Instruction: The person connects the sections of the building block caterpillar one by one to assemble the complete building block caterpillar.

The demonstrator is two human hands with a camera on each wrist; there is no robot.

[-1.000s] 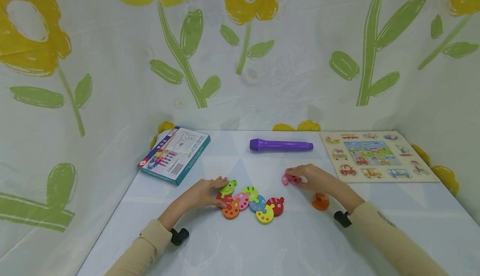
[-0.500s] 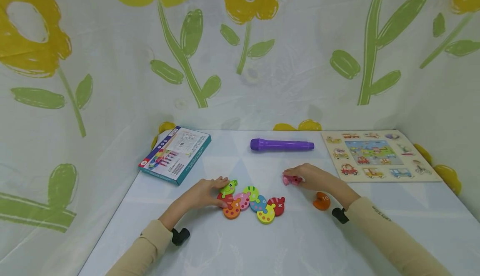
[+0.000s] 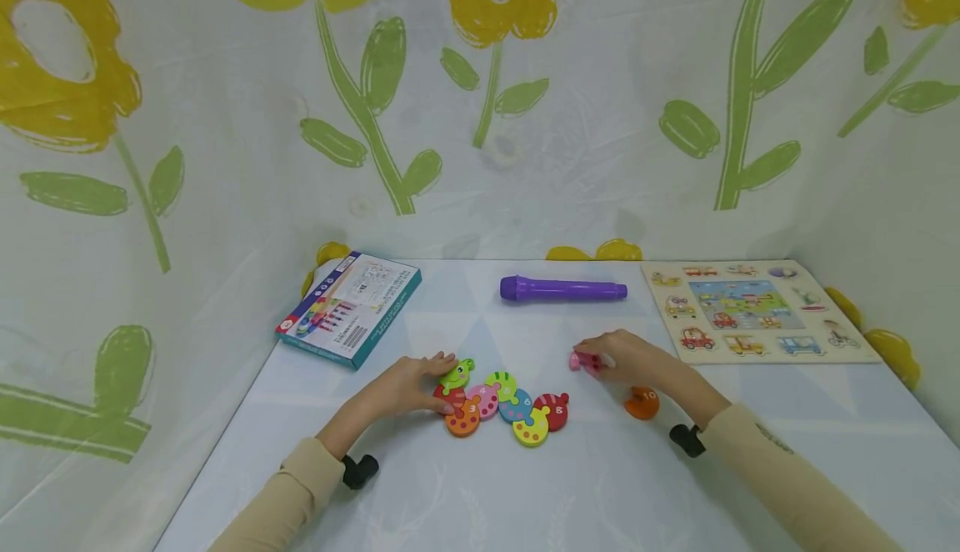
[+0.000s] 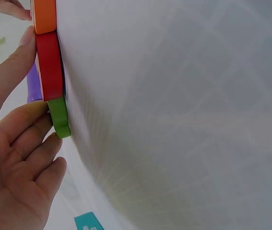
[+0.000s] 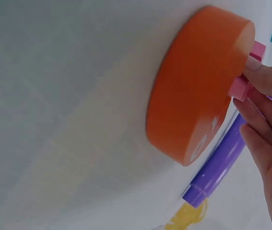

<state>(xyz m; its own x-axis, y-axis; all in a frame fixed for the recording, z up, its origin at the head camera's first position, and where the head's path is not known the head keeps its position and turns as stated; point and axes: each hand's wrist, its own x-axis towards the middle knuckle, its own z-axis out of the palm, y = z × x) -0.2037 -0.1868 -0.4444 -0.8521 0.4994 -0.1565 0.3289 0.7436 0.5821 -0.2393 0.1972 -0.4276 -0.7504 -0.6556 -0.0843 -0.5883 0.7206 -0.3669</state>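
A row of joined wooden caterpillar puzzle pieces lies on the table, from a smiling green head (image 3: 454, 375) to a red piece marked 8 (image 3: 557, 414). My left hand (image 3: 401, 387) grips its head end: the thumb lies by the red piece (image 4: 51, 67) behind the head, the fingers at the green head's far edge. Right of the row, my right hand (image 3: 628, 358) pinches a pink spotted puzzle piece (image 3: 591, 363) between thumb and fingers, partly hiding it. Under the right wrist sits a loose orange piece marked 10 (image 3: 642, 404), which looms large in the right wrist view.
A purple toy microphone (image 3: 562, 289) lies across the back. Back left is a flat teal-edged box (image 3: 352, 310). A wooden vehicle picture board (image 3: 757, 312) lies back right. Flower-printed cloth (image 3: 585, 118) rises behind the table.
The pink piece has turned in my right fingers and shifted slightly right, showing its dots more upright. My left hand and the joined row stay in place.
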